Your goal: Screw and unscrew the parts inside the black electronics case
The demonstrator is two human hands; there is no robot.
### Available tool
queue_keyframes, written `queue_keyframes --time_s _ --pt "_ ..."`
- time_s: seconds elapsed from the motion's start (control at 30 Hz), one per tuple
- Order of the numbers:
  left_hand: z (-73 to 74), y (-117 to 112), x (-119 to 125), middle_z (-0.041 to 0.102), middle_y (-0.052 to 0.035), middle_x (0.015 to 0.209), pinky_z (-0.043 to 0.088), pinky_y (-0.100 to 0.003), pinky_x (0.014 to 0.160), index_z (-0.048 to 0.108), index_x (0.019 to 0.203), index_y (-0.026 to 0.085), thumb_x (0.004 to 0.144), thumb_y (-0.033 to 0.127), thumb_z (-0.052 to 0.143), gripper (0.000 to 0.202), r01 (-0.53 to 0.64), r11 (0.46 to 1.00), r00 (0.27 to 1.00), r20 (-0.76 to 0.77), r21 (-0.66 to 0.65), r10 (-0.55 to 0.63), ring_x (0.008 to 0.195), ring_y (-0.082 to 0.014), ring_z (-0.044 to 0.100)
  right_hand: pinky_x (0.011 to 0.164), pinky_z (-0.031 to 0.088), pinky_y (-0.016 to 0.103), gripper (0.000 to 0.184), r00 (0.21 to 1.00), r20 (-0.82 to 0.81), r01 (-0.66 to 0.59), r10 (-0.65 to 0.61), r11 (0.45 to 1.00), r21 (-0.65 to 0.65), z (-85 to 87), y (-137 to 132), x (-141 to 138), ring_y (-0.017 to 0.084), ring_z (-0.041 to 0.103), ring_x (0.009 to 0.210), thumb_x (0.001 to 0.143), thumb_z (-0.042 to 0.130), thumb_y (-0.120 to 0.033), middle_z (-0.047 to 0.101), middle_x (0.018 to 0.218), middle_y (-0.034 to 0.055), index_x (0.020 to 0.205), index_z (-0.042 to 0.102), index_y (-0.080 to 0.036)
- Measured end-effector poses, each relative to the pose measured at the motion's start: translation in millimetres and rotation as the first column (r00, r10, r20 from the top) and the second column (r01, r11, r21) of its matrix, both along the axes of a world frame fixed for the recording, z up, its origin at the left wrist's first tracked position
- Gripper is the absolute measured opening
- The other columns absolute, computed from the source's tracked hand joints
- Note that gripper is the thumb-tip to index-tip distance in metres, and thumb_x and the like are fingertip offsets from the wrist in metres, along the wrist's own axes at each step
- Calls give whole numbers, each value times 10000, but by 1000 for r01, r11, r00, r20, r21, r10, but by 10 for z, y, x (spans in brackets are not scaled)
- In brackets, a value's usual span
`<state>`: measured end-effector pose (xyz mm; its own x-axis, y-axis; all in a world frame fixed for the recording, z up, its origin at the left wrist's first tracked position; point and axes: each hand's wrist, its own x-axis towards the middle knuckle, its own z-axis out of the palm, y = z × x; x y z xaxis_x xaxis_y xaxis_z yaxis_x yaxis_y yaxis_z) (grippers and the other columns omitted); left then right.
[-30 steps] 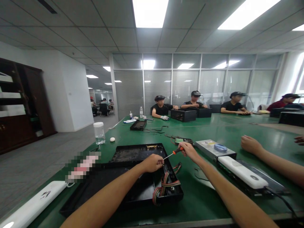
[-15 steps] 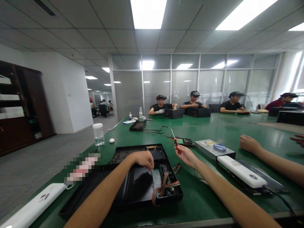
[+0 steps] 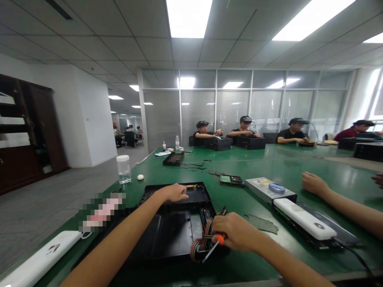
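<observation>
An open black computer case (image 3: 167, 229) lies flat on the green table (image 3: 269, 167) in front of me. My left hand (image 3: 173, 192) rests on the case's far rim with its fingers laid flat. At the case's near right corner my right hand (image 3: 236, 233) is closed round an orange-handled screwdriver (image 3: 214, 246), whose shaft points down and to the left. A bundle of striped ribbon cable (image 3: 205, 238) hangs over that corner beside my right hand.
An optical drive (image 3: 263, 187) with a blue disc, a white device (image 3: 303, 217) and a small circuit board (image 3: 231, 180) lie to the right. Another person's hand (image 3: 312, 183) rests there. A clear jar (image 3: 123, 168) stands at the left. Several people work at the table's far end.
My right hand has brought the screwdriver down from the middle of the table to the case's near right corner. My left hand has slid from inside the case to its far rim.
</observation>
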<state>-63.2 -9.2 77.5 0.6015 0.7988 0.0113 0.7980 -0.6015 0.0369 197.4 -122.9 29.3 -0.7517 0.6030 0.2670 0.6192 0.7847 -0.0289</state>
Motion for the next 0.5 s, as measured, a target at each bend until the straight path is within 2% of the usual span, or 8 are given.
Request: queue_keyframes --time_s 0.07,0.2,0.27,0.3,0.4,0.5 --pt "-57 59 -91 611 -32 784 350 -193 565 605 835 157 752 422 531 287 -13 1000 999 -37 -7 13 670 -133 531 600 325 245 183 998 57 1 -4 998 58 -80 -250 1 139 522 674 799 461 -329 586 793 35 853 555 -182" --pt "-295 168 -269 550 16 626 321 -180 517 605 699 137 803 500 418 422 -9 978 1000 -29 -209 3 579 -107 486 598 319 273 101 996 71 44 -52 992 114 -211 -523 92 161 530 677 812 445 -246 586 792 15 862 529 -217" --pt "-395 196 -314 519 29 592 307 -173 497 598 687 128 824 473 391 425 15 976 1000 27 -216 -9 555 -93 458 595 325 280 81 995 52 74 -80 992 106 -261 -586 145 167 529 678 809 446 -235 579 805 15 839 521 -227" --pt "-425 200 -321 519 34 596 309 -168 500 598 701 130 818 428 425 364 27 979 999 36 -203 -20 559 -88 454 588 329 282 76 993 37 107 -111 988 112 -290 -608 165 169 529 673 803 451 -238 576 835 24 837 519 -226" --pt "-411 172 -276 554 38 642 337 -165 536 599 720 158 714 222 565 73 83 984 993 -65 -160 -94 589 -89 469 573 347 287 96 972 -23 234 -234 963 134 -396 -652 190 179 533 687 767 478 -224 550 938 53 855 515 -220" --pt "-256 105 -190 585 13 706 369 -194 591 596 701 178 630 132 609 85 162 985 964 -201 -65 -172 662 -126 510 610 375 283 158 958 -55 284 -280 953 106 -471 -643 179 193 535 776 723 498 -169 536 961 47 870 516 -226"
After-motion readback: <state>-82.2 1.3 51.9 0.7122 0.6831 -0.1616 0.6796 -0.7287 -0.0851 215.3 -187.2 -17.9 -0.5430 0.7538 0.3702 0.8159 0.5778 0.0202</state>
